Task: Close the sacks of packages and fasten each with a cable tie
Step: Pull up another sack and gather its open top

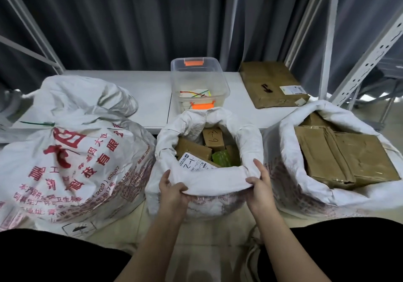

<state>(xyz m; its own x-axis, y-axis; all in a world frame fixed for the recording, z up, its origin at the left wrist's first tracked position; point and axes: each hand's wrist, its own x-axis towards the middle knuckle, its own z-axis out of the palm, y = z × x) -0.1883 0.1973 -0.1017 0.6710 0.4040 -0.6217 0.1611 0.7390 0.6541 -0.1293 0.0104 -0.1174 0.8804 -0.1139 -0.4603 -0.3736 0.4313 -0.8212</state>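
Three white woven sacks stand in a row in front of a white desk (141, 89). The middle sack (209, 203) is open, its mouth rolled down into a thick cuff, and inside it lie brown paper-wrapped packages (194, 148), one marked "6-3" (213, 140), a green packet (224, 158) and a white shipping label (196, 164).

Both hands grip the near edge of that cuff. The left hand (172, 191) has its fingers (182, 189) curled round the rolled fabric at the left of the near edge. The right hand (260, 182) pinches the fabric at the right, thumb on the outside and fingers tucked over the rim into the sack.

The left sack (72, 164), printed with red characters, is bunched shut at the top, and a green cable tie (38, 124) sticks out sideways from its neck. The right sack (327, 185) is open, its rim folded down, and holds large brown packages (346, 157).

On the desk, just behind the middle sack, sits a clear plastic box (199, 83) with orange latches, containing coloured cable ties (196, 93). A flat brown parcel (272, 83) lies on the desk to its right. Dark curtains (130, 20) hang behind, with white metal racking (370, 59) at the right.
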